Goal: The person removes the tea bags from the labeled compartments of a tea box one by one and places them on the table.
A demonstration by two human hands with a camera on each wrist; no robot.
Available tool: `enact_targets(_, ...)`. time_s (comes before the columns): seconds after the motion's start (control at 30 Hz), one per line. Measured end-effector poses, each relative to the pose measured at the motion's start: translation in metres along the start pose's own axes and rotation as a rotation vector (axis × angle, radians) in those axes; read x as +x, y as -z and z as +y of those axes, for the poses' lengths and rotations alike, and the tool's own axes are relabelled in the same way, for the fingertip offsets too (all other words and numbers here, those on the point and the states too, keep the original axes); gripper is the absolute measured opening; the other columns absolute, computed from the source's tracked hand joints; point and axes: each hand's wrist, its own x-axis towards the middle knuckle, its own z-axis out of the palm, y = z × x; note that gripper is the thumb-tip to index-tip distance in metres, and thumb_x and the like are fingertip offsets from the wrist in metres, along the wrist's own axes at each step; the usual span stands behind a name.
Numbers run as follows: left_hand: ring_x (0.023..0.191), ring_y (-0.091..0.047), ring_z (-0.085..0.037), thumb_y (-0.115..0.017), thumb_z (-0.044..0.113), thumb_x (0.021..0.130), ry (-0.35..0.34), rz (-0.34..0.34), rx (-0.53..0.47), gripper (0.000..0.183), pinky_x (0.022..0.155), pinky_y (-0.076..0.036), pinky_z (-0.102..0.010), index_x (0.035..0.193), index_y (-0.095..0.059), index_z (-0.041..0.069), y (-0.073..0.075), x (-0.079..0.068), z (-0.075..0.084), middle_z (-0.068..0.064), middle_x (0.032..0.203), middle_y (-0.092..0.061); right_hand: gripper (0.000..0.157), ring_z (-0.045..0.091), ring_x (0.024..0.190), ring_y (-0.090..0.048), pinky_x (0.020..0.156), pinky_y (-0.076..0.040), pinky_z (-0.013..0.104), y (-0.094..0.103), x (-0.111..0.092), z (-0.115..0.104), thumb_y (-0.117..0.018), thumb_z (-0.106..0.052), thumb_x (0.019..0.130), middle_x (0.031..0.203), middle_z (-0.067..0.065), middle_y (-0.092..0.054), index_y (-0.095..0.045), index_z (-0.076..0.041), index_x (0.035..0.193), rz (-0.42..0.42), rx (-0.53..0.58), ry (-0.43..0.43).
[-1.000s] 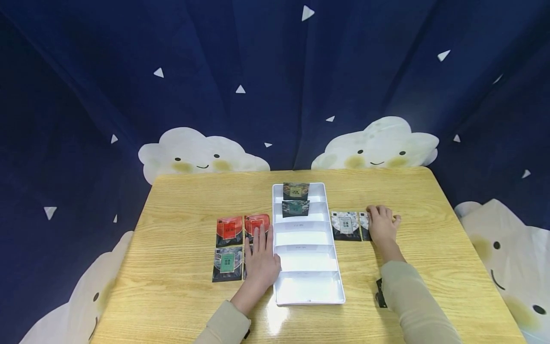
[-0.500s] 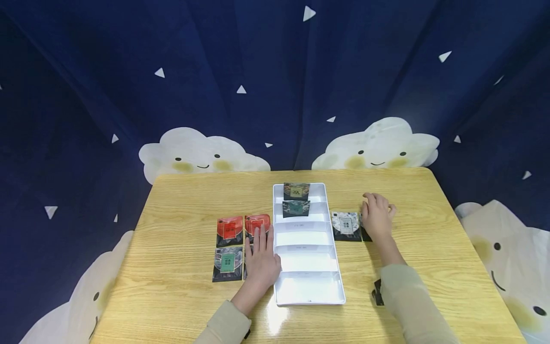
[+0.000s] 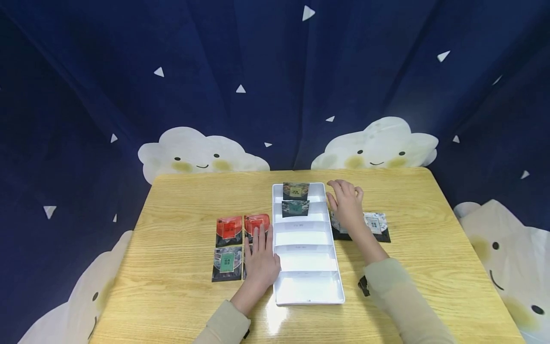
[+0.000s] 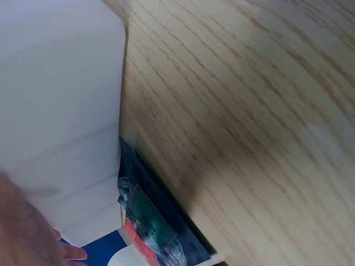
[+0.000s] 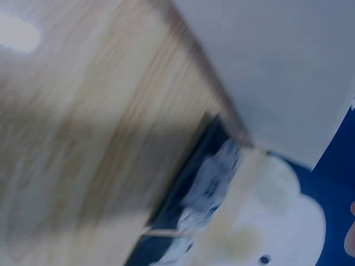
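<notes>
My left hand (image 3: 261, 263) lies with straight fingers along the left side of a white compartment tray (image 3: 306, 289), partly covering a green-labelled sachet. Another green-labelled sachet (image 3: 227, 263) and two red sachets (image 3: 229, 231) lie beside it. My right hand (image 3: 349, 208) hovers off the tray's upper right side, fingers loosely bent, no object visible in it. Under that hand and wrist are two white-and-black sachets (image 3: 374, 225), one mostly hidden. In the tray's two far compartments stand a yellow-labelled sachet (image 3: 295, 191) and a dark green one (image 3: 295, 208).
The wooden table (image 3: 180, 296) has its far edge against a dark blue curtain (image 3: 275, 86) printed with clouds and triangles. The right wrist view is blurred, with the tray wall close by. A dark strap piece (image 3: 364, 285) hangs at the right sleeve.
My right hand has moved left, from the right-hand white sachet to the tray's edge, uncovering that sachet and covering the other. My left hand has stayed still.
</notes>
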Motion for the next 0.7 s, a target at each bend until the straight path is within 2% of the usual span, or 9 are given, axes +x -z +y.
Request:
enact_targets(0.37, 0.139, -0.011, -0.03, -0.044, 0.026, 0.089, 0.007, -0.017, 0.009, 0.067, 0.108, -0.01, -0.053, 0.147, -0.015, 0.011, 0.0, 0.0, 0.001, -0.014, 0.151, -0.015, 0.033, 0.026, 0.106, -0.046, 0.09, -0.028, 0.049, -0.016, 0.013, -0.049, -0.057, -0.021, 0.09, 0.117, 0.008, -0.052, -0.053, -0.009, 0.121, -0.142, -0.009, 0.185)
enact_targets(0.53, 0.138, -0.012, -0.031, -0.045, 0.025, 0.088, 0.005, -0.01, 0.005, 0.066, 0.108, -0.011, -0.053, 0.146, -0.017, 0.01, -0.002, 0.001, 0.0, -0.014, 0.151, -0.017, 0.032, 0.025, 0.105, -0.049, 0.089, -0.032, 0.046, -0.027, 0.015, -0.059, -0.057, -0.022, 0.09, 0.116, 0.006, -0.054, -0.054, -0.012, 0.12, -0.186, -0.061, 0.236)
enact_targets(0.7, 0.138, -0.012, -0.031, -0.045, 0.026, 0.088, 0.007, -0.015, 0.008, 0.066, 0.108, -0.011, -0.053, 0.147, -0.017, 0.01, -0.001, 0.001, 0.0, -0.014, 0.151, -0.017, 0.03, 0.024, 0.106, -0.05, 0.088, -0.035, 0.045, -0.037, 0.016, -0.062, -0.057, -0.02, 0.089, 0.113, 0.005, -0.056, -0.055, -0.014, 0.118, -0.225, -0.115, 0.241)
